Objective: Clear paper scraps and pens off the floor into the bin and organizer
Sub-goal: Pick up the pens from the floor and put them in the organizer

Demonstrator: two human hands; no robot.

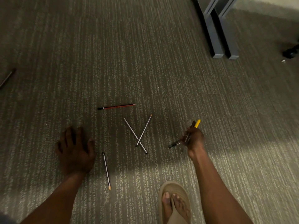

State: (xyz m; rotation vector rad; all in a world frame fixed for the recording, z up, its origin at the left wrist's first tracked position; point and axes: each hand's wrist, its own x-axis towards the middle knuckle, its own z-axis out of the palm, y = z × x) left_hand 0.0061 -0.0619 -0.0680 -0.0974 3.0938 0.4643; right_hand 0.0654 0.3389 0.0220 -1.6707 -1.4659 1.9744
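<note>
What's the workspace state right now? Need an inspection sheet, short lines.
Surface: grey striped carpet, partly shadowed.
Job's things: red pencil lying alone; two silver pencils crossed; one silver pencil beside the left hand; yellow pen and dark pens held in the right hand. No bin or organizer in view.
Clutter: small white scrap far right; a dark flat object at the left edge, unclear what.
Grippers: left hand open, flat on the carpet; right hand closed around several pens.
Cables: nothing seen.
Surroundings: grey furniture legs, dark object at the right edge, sandalled foot.
</note>
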